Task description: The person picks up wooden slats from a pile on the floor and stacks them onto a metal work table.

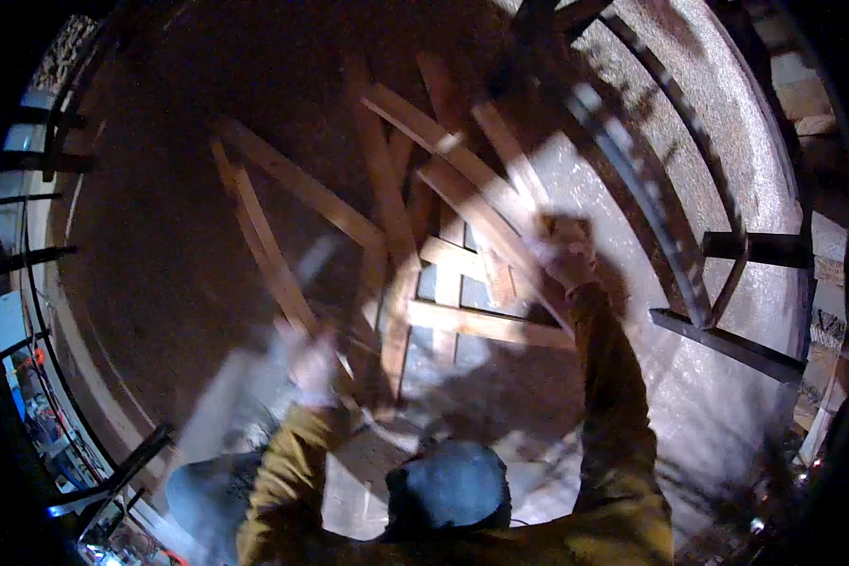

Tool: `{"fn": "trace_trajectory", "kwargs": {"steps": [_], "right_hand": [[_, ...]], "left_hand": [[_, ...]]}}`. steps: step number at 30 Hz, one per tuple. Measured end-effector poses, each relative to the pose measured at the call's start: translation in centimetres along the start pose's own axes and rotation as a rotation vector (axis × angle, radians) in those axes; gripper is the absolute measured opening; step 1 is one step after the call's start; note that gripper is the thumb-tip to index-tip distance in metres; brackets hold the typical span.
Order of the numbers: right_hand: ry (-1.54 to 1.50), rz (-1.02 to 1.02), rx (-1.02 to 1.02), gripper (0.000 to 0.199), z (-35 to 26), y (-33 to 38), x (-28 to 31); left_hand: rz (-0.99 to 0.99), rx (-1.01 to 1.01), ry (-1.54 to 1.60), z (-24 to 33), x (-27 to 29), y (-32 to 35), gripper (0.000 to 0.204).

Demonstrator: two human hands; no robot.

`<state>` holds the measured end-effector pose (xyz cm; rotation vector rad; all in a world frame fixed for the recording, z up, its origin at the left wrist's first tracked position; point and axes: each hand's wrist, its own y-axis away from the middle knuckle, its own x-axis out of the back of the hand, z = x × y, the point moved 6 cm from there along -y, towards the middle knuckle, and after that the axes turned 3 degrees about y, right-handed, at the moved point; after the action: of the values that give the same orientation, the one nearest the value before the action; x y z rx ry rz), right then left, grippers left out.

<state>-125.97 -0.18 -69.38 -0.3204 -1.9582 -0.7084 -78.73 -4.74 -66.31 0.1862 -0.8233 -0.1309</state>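
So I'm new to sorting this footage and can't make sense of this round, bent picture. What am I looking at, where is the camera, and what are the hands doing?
There is no machine here: a person wears a wide fisheye camera on the head, looking down, so straight edges bend toward the rim. The two forearms in mustard-yellow sleeves coming up from the bottom edge are the person's own.

The right hand grips a wooden batten belonging to a frame of crossed wooden battens that lies on a rough concrete surface. The left hand is smeared by motion; it seems to hold a long pale tool, but the blur hides what kind. Dark metal bars curve along the right side. The dark rounded shape at the bottom looks like the person's knee, though that is unsure.
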Motion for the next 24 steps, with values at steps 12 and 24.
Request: {"fn": "trace_trajectory", "kwargs": {"steps": [12,24], "right_hand": [[-0.149,0.141,0.245,0.107,-8.9,14.4,1.0],[-0.542,-0.307,0.013,0.066,-7.9,10.5,2.0]], "left_hand": [[-0.106,0.021,-0.216,8.7,-4.3,-22.8,0.074],[-0.332,0.033,-0.218,2.8,-7.1,-5.2,0.096]]}}
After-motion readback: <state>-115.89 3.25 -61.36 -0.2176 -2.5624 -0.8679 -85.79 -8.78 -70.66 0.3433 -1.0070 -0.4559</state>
